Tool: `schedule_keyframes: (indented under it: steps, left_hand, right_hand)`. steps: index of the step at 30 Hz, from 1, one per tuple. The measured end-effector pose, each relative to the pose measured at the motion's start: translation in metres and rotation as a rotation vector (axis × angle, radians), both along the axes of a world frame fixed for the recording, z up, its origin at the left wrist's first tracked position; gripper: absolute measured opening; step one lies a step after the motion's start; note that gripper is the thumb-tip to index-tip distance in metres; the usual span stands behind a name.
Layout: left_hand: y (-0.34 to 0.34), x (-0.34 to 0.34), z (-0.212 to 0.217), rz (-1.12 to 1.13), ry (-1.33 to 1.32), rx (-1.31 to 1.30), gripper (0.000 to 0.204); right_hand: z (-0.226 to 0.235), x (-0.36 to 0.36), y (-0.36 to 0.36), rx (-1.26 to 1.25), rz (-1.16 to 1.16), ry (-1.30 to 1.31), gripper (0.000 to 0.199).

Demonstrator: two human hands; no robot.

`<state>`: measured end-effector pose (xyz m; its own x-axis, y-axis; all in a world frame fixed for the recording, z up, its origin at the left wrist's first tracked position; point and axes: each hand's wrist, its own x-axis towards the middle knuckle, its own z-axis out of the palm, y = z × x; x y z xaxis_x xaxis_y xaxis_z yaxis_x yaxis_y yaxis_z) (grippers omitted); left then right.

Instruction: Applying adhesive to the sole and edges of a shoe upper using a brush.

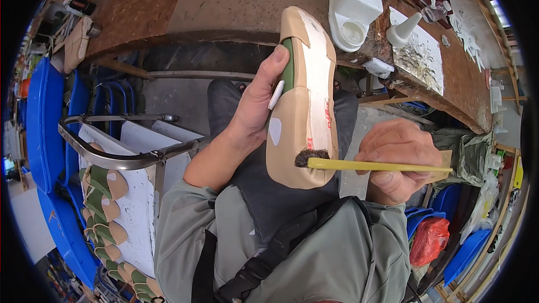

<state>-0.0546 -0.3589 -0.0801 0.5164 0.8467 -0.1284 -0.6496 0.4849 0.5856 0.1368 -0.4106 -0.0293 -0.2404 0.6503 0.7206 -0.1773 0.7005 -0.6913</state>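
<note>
My left hand (259, 90) is closed round the side of a beige and green shoe upper (289, 123), held sole side up over my lap. A pale insole strip with red print runs down its underside, bordered by the folded beige edge. Between the finger and thumb of my right hand (396, 157) is a brush (370, 165) with a flat yellow handle. Its dark bristles touch the underside near the shoe's lower end. Something flat and tan shows beyond the right hand; I cannot make out what it is.
A brown workbench (236, 0) spans the far side, bearing a white plastic container (355, 11) and a white cone-topped bottle (403, 31). At left, a white rack (132, 207) with a metal bar holds several green and beige shoe uppers (106, 207). Blue chairs (50, 123) stand beyond; a red bag (429, 241) lies right.
</note>
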Motion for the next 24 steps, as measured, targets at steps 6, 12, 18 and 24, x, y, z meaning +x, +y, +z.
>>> schedule_keyframes:
  steps: [6, 12, 18, 24]
  left_hand:
    - [-0.003, 0.005, -0.007, -0.11, -0.098, -0.224, 0.05]
    - [-0.009, 0.013, -0.012, -0.222, -0.154, -0.441, 0.05]
    - [-0.012, 0.021, -0.015, -0.294, -0.246, -0.568, 0.045]
    - [-0.02, 0.026, -0.039, -0.315, -0.371, -0.504, 0.047]
  right_hand:
    - [0.0, 0.0, 0.015, -0.023, 0.094, 0.003, 0.018]
    - [-0.005, -0.001, 0.031, -0.037, 0.181, 0.023, 0.023]
    - [-0.01, 0.0, 0.046, -0.05, 0.373, 0.075, 0.024]
    - [-0.01, 0.004, 0.06, -0.05, 0.56, 0.041, 0.017]
